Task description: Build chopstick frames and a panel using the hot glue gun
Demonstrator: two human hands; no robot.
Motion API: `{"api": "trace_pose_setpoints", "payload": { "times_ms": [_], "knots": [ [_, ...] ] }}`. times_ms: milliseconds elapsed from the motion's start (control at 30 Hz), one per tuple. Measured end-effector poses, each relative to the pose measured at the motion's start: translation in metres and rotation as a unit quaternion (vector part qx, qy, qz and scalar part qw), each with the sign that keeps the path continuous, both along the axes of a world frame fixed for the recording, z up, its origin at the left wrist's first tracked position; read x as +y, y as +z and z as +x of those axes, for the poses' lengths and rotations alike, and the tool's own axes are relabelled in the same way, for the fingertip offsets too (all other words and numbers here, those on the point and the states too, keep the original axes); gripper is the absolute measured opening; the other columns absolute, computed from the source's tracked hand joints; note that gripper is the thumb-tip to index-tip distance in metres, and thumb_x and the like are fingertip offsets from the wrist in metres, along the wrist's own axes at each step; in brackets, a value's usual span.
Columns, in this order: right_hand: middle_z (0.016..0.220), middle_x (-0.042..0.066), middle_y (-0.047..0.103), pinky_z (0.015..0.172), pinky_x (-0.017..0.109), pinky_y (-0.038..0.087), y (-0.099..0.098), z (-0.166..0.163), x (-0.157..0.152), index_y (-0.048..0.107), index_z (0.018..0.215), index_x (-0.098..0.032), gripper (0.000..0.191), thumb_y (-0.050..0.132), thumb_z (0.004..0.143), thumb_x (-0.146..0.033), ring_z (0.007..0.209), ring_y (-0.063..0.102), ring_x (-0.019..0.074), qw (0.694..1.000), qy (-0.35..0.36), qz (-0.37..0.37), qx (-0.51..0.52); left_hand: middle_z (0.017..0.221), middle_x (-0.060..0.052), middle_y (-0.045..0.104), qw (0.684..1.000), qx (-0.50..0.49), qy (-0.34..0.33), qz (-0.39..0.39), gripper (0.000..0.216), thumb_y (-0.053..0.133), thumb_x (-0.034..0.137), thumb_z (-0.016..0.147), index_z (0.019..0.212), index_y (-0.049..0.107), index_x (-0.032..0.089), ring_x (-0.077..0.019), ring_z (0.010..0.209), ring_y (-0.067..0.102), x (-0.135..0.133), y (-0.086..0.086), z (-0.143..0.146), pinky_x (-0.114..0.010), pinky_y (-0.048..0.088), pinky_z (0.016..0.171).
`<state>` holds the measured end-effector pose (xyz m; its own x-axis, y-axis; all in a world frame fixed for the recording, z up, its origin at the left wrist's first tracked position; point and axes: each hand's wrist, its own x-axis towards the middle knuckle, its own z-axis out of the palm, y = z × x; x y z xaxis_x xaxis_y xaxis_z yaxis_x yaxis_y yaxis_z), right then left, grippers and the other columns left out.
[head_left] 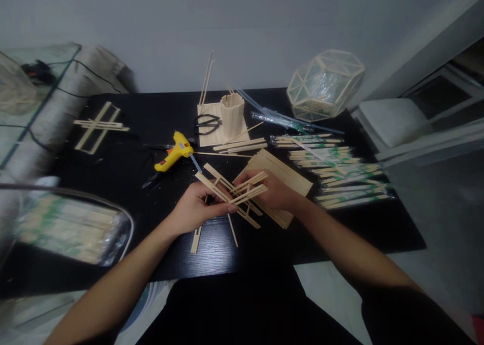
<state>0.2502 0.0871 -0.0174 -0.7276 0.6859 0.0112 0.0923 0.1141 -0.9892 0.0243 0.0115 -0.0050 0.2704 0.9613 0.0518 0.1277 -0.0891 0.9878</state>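
Thing in hand: a stick frame (247, 189), thin bamboo sticks crossed like a lattice, is held just above the black table (159, 113), in the middle before the person.
Left hand (196, 208): it pinches the near-left part of the frame, thumb on top and the other fingers curled below.
Right hand (276, 191): it closes on the far-right ends of the sticks; the fingertips are hidden behind them.
Doing it well: I judge it is better to grip near the crossings and press lightly, because the thin sticks may bend or come off at the joints. The frame should be kept level.
Pose: both forearms come from the lower corners and meet at the frame, wrists low, palms turned toward each other.
Nearby: a yellow glue gun (176, 151) lies beyond the left hand; a flat stick panel (287, 176) lies under the right hand.
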Motion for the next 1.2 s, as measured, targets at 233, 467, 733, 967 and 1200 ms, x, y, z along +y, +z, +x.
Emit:
{"api": "trace_pose_setpoints", "payload": {
  "times_ms": [233, 467, 733, 967, 1200],
  "knots": [
    [0.084, 0.0, 0.07, 0.069, 0.027, 0.053, -0.001, -0.002, -0.005, 0.065, 0.094, -0.021, 0.008, 0.062, 0.098, -0.027, 0.074, 0.062, 0.0144, 1.0, -0.003, 0.009, -0.012, 0.08, -0.004, 0.076, 1.0, -0.003, -0.002, -0.006, 0.016, 0.09, 0.032, 0.081, 0.083, 0.082, 0.018, -0.0148, 0.073, 0.069, 0.001, 0.0, 0.0, -0.025, 0.057, 0.07],
    [0.091, 0.002, 0.075, 0.075, 0.03, 0.06, -0.004, -0.002, -0.002, 0.068, 0.097, -0.021, 0.013, 0.071, 0.096, -0.033, 0.08, 0.071, 0.0164, 0.996, -0.052, -0.061, 0.031, 0.077, -0.003, 0.075, 1.0, 0.009, 0.011, 0.003, 0.017, 0.09, 0.032, 0.08, 0.081, 0.081, 0.018, -0.0147, 0.071, 0.067, 0.001, -0.002, -0.001, -0.025, 0.057, 0.068],
    [0.097, 0.005, 0.084, 0.096, 0.039, 0.063, 0.006, 0.0, -0.002, 0.084, 0.098, -0.021, 0.023, 0.076, 0.094, -0.042, 0.093, 0.079, 0.0218, 0.999, -0.011, -0.034, 0.037, 0.078, -0.004, 0.076, 0.998, 0.023, 0.052, 0.004, 0.021, 0.089, 0.035, 0.081, 0.077, 0.08, 0.017, -0.015, 0.071, 0.068, 0.0, -0.003, -0.002, -0.026, 0.056, 0.068],
    [0.098, 0.004, 0.084, 0.094, 0.038, 0.063, -0.002, 0.0, -0.002, 0.085, 0.097, -0.021, 0.017, 0.079, 0.09, -0.035, 0.096, 0.078, 0.0214, 0.994, -0.031, -0.074, 0.078, 0.08, -0.004, 0.079, 0.996, -0.013, 0.089, 0.018, 0.016, 0.09, 0.031, 0.08, 0.078, 0.082, 0.018, -0.0164, 0.075, 0.073, 0.0, -0.002, 0.0, -0.025, 0.059, 0.072],
    [0.097, 0.005, 0.084, 0.088, 0.034, 0.063, 0.004, -0.003, -0.004, 0.084, 0.101, -0.02, 0.029, 0.085, 0.087, -0.045, 0.093, 0.078, 0.0209, 0.993, -0.024, -0.085, 0.077, 0.081, -0.004, 0.079, 0.997, 0.002, 0.073, 0.028, 0.015, 0.09, 0.032, 0.081, 0.082, 0.083, 0.018, -0.0164, 0.075, 0.073, 0.0, -0.003, -0.002, -0.024, 0.059, 0.071]
  ]
}}
